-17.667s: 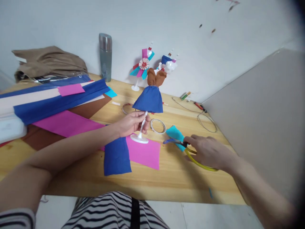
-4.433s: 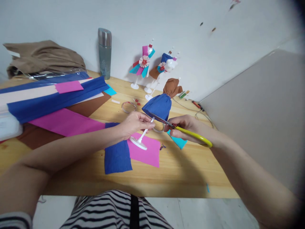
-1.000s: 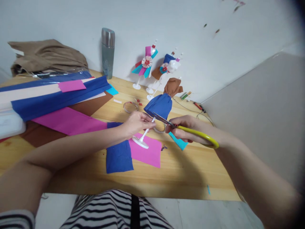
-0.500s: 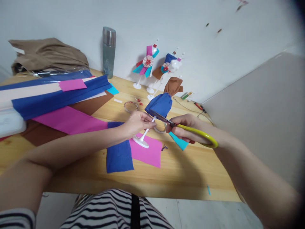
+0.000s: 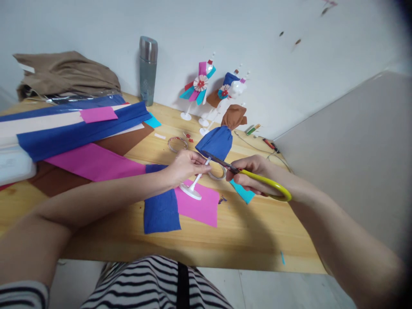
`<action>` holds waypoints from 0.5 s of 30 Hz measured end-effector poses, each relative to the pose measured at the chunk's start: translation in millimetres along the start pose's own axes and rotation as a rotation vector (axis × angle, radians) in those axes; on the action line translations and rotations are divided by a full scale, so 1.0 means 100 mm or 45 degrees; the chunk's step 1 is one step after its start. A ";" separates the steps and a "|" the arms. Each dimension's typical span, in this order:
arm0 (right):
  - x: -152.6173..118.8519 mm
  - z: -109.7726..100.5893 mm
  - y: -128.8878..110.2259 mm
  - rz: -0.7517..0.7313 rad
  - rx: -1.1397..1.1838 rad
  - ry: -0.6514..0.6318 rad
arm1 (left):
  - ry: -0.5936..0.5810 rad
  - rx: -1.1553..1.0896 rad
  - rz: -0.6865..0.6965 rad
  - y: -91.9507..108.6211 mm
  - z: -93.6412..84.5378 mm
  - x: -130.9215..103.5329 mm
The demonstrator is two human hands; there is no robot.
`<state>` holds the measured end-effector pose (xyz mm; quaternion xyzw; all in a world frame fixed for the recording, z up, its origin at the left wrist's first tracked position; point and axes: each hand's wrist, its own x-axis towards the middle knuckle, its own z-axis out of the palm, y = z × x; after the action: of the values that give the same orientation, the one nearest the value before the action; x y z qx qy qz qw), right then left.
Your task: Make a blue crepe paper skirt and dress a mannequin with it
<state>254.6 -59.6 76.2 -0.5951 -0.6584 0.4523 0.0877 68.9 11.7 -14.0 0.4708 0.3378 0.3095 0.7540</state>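
My left hand (image 5: 189, 165) pinches the white stem (image 5: 197, 180) of a small stand, whose round base hangs over a pink paper piece (image 5: 201, 206). On the stand's upper part sits a gathered blue paper skirt (image 5: 216, 141) with a brown paper top (image 5: 234, 116). My right hand (image 5: 252, 174) is closed around scissors with yellow handles (image 5: 273, 184). Their dark blades (image 5: 225, 163) lie along the lower edge of the blue paper. A blue paper piece (image 5: 162, 214) rests below my left wrist, and a teal piece (image 5: 243, 192) lies under my right hand.
Decorated white stands (image 5: 200, 83) are at the back of the wooden table (image 5: 225, 249). A flask (image 5: 148, 71) stands by the wall. Coloured paper sheets (image 5: 86, 133) and a brown cloth (image 5: 71, 71) cover the left. Ring-shaped tape (image 5: 177, 144) and a cutter (image 5: 270, 145) lie further back.
The scissors' handle end has shifted slightly left, and the blades sit along the blue paper's edge. My left hand and the stand have hardly moved.
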 end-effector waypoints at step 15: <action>-0.06 -0.05 0.01 -0.173 -0.144 -0.085 | 0.010 0.080 0.052 -0.03 -0.02 0.02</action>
<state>260.1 -62.4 81.4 -0.5377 -0.7244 0.4269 0.0626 69.2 13.0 -18.0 0.4998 0.3405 0.3158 0.7311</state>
